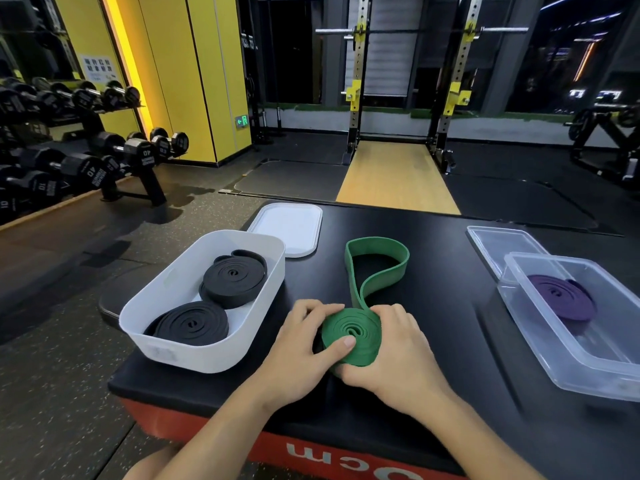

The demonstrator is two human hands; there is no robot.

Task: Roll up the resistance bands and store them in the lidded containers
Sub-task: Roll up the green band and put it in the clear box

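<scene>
Already half coiled, the green band [349, 336] lay flat on the black counter [450, 306] between my two hands. My left hand [304, 344] curled round the coil's left side, thumb pressed on top near its centre, so that grip was closed on the band. My right hand [394, 348] wrapped the coil's right and near edge, fingers tucked under it, that grip closed on the same roll. Beyond my grips the loose tail of the band ran away from me and stood on edge in an open loop. Left of my left grip sat the white container [166, 327] with two rolled black bands [233, 280] inside, its white lid [289, 230] lying beyond it on the counter. Well to the right of my right grip was the clear container [588, 355] holding a rolled purple band [562, 299], with its clear lid [498, 244] tucked partly under its far end.
</scene>
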